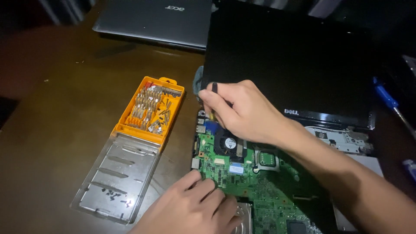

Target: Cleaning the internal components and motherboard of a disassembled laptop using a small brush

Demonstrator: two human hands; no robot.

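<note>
2 bare hands [240, 110], forearms bare, no sleeves

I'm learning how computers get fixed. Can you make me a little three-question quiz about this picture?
1. True or false: the right hand grips a slim black-handled screwdriver over the green laptop circuit board.
2. Which hand rests on the board's lower left edge?
3. The orange plastic bit case with the clear hinged lid lies: A) left of the board, B) on the closed grey laptop, C) right of the board.

Key: 1 true. 2 the left hand. 3 A.
</note>
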